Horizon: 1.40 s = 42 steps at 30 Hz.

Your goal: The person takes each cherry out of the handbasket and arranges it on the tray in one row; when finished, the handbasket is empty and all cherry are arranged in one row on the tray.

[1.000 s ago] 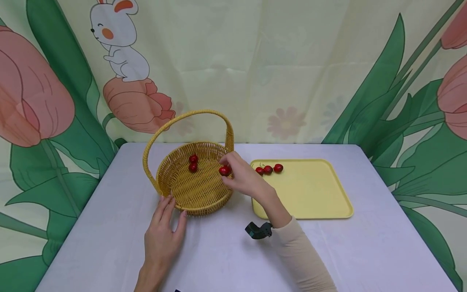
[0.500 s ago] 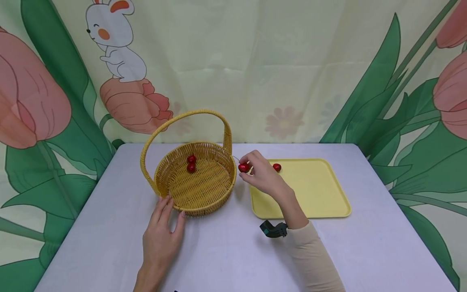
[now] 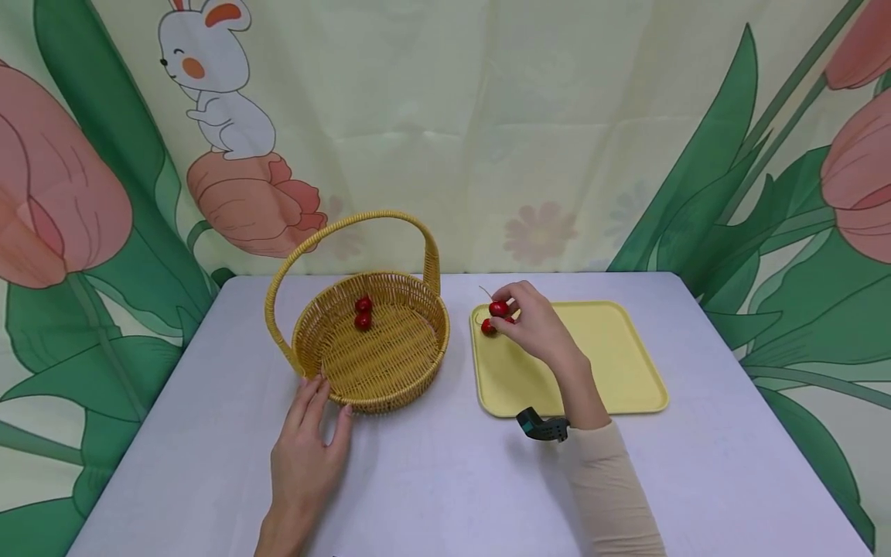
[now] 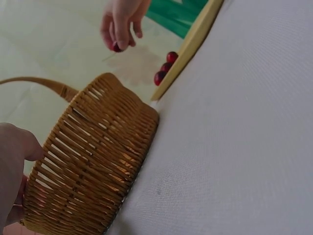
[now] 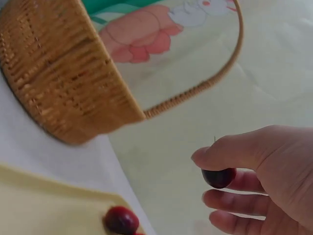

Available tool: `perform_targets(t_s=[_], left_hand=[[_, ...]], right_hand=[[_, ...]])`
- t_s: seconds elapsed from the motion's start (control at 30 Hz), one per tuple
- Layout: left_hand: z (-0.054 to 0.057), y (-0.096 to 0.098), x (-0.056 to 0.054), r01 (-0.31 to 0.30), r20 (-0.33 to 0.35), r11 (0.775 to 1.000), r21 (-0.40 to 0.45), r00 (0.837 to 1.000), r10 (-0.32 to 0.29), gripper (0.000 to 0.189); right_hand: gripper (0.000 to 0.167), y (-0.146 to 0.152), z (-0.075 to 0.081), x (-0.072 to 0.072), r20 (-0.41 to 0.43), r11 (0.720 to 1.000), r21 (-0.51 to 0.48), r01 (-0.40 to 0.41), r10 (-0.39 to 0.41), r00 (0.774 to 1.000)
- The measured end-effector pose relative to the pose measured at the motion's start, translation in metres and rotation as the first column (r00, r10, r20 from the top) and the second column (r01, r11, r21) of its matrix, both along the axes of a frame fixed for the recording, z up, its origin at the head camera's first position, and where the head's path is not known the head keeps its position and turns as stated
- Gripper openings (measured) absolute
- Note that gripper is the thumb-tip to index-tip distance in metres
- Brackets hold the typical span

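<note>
My right hand (image 3: pixel 539 329) pinches a dark red cherry (image 3: pixel 498 309) by its body between thumb and fingers, its thin stem pointing up and left. It hovers over the left back corner of the yellow tray (image 3: pixel 612 363). Under and behind that hand, cherries (image 3: pixel 488 328) lie on the tray; the left wrist view shows three there (image 4: pixel 166 67). A round wicker basket (image 3: pixel 390 404) with an arched handle stands to the left, two cherries (image 3: pixel 363 312) inside by its back left wall. My left hand (image 3: pixel 302 464) rests its extended fingers and thumb against the basket's near left side.
The basket's tall handle (image 3: pixel 274 309) arches up over its back. A white cloth covers the table (image 3: pixel 431 487), and a printed curtain (image 3: pixel 418 155) hangs behind its far edge. A dark camera mount (image 3: pixel 543 425) sits on the right wrist.
My right hand has carried the cherry rightward from above the basket's right rim to over the tray. My left hand stays on the basket, and the two cherries inside have not moved.
</note>
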<state>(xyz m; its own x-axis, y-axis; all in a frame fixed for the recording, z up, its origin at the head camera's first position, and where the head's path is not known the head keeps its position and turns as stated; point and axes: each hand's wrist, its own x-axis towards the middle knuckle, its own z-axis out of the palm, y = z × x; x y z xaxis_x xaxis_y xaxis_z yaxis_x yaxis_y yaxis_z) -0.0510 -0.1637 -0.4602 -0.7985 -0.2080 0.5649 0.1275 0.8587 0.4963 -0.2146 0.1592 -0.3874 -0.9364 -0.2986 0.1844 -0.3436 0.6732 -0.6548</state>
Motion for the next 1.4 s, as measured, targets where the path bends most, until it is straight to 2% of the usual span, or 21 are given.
perform_targets(t_s=[0.3, 0.57, 1.03, 1.4], left_hand=[[-0.002, -0.001, -0.001, -0.005, 0.026, 1.0, 0.006, 1.0, 0.005, 0.05], [-0.001, 0.0, -0.001, 0.006, 0.008, 1.0, 0.011, 1.0, -0.006, 0.048], [0.001, 0.0, -0.001, 0.007, -0.006, 1.0, 0.006, 1.0, -0.007, 0.048], [0.0, 0.0, -0.001, 0.014, -0.03, 1.0, -0.004, 0.999, -0.014, 0.048]], right_hand=[[0.034, 0.027, -0.011, -0.012, 0.06, 0.996, 0.007, 0.093, -0.094, 0.994], [0.035, 0.04, -0.022, -0.02, 0.133, 0.989, 0.014, 0.148, -0.148, 0.98], [0.038, 0.054, -0.034, -0.027, 0.172, 0.979, 0.042, 0.199, -0.204, 0.964], [0.038, 0.058, -0.042, -0.029, 0.171, 0.97, 0.135, 0.201, -0.222, 0.96]])
